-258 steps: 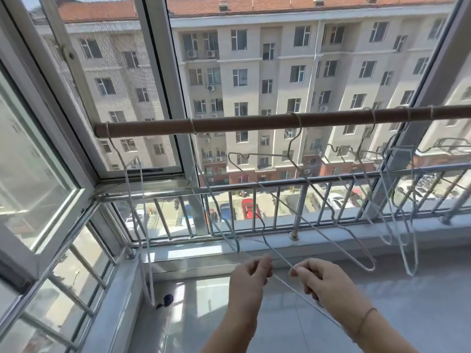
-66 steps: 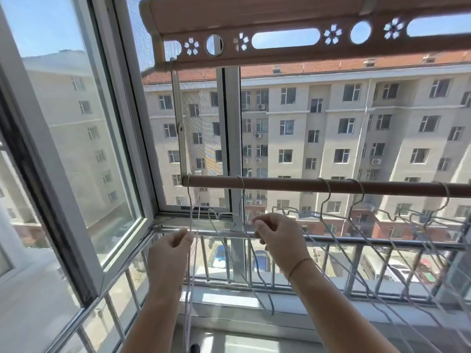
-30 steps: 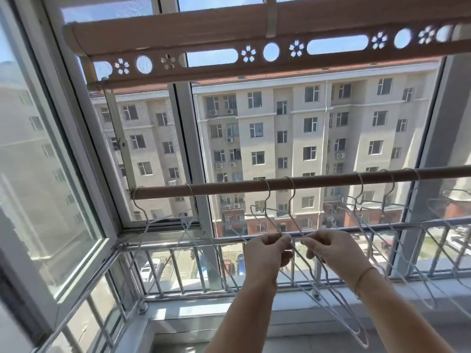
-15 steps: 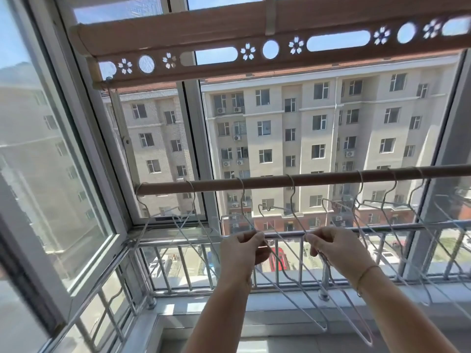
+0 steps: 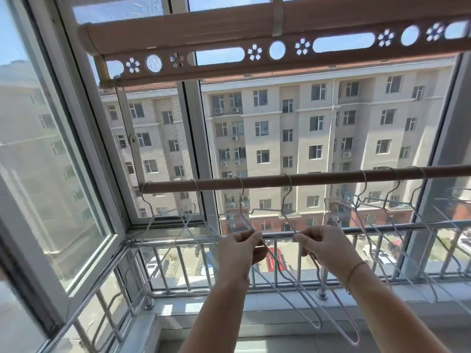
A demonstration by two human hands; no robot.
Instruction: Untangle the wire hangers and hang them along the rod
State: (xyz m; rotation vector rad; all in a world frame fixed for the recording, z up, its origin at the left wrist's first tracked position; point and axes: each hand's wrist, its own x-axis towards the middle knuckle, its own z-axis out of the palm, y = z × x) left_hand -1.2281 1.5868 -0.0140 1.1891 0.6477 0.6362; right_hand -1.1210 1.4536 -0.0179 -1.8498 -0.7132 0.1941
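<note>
Below the window a brown rod (image 5: 318, 178) runs level from the left frame off past the right edge, and all the wire hangers in view hook over it. The left hand (image 5: 240, 252) is raised just under the rod, its grip clamped by thumb and fingertips on the sloping wire of one hanger (image 5: 242, 191). The right hand (image 5: 327, 247), with a thin bracelet (image 5: 354, 269) at the wrist, has its grip pinched the same way on the neighbouring hanger (image 5: 289, 186). The two hands are near each other but apart, and the lower loops of both hangers trail down and rightward between the forearms, lying close together. Two more hangers (image 5: 197, 191) hang near the rod's left end with their arms crossing. A further cluster (image 5: 365, 186) sits to the right, its wires overlapping. Behind the hands stands a metal railing (image 5: 178, 242), and above is a perforated rail (image 5: 254, 52) with flower cutouts
</note>
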